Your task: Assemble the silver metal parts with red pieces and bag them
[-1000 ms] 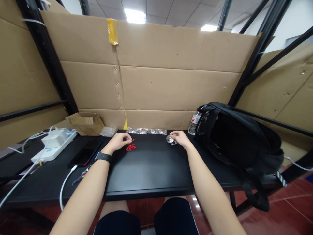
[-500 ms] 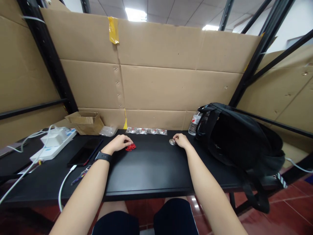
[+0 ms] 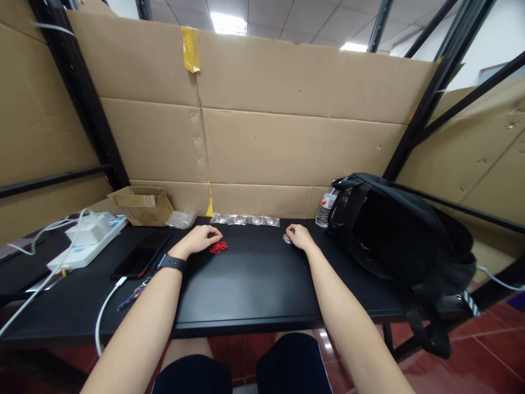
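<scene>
Right of the right grip a bottle stands partly behind a black bag. Left of the left grip I see a phone, a white cable ending just beside it, and, farther out, a power strip. A carton stands beyond that grip, leftward; cardboard rises behind both.

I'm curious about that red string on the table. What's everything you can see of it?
The red string is thin, bright and looks like soft cord. It lies loosely bunched in small loops on the black table, nearer the viewer than the clear packets. The left hand's fingers are right beside it; whether they touch it is unclear.
</scene>
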`<state>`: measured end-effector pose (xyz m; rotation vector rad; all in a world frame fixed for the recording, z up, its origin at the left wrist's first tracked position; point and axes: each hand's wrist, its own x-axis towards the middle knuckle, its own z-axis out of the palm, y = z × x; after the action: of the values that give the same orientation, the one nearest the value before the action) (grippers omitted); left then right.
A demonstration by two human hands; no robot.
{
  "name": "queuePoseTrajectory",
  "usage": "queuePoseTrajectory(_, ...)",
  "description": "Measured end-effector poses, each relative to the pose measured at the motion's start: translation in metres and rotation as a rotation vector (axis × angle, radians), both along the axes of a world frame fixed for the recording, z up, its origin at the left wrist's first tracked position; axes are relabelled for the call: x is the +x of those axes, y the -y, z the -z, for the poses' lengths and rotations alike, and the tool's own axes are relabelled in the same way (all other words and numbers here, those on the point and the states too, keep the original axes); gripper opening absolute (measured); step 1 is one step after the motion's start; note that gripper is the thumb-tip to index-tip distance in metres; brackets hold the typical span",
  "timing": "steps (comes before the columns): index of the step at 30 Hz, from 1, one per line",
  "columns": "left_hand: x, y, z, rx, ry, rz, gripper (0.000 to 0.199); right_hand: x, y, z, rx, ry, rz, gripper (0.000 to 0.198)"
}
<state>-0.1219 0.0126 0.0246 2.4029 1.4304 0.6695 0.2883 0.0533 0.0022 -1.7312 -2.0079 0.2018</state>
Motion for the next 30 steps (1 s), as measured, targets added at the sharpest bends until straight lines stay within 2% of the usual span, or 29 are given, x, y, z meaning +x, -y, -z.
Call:
queuePoseTrajectory(7,0.001,0.001,-0.001,-0.003,0.023,0.004,0.033,-0.009,-0.002,0.004,0.059,0.014,-0.031,0.018)
queuePoseTrajectory(16,0.001,0.002,-0.002,-0.011,0.024,0.001,0.033,-0.004,0.003,-0.007,0.025,-0.027,-0.079,0.026)
queuePoseTrajectory(20,0.001,0.002,-0.002,-0.006,0.040,-0.007,0.035,-0.001,0.007,-0.010,0.002,-0.045,-0.068,0.019)
queuePoseTrajectory(24,-0.001,0.002,-0.004,0.013,0.037,-0.016,0.035,0.003,0.010,-0.013,-0.065,-0.070,-0.129,0.039)
queuePoseTrajectory(30,-0.004,0.002,-0.007,0.018,0.026,-0.055,0.035,0.005,0.011,-0.015,-0.078,-0.011,-0.138,0.039)
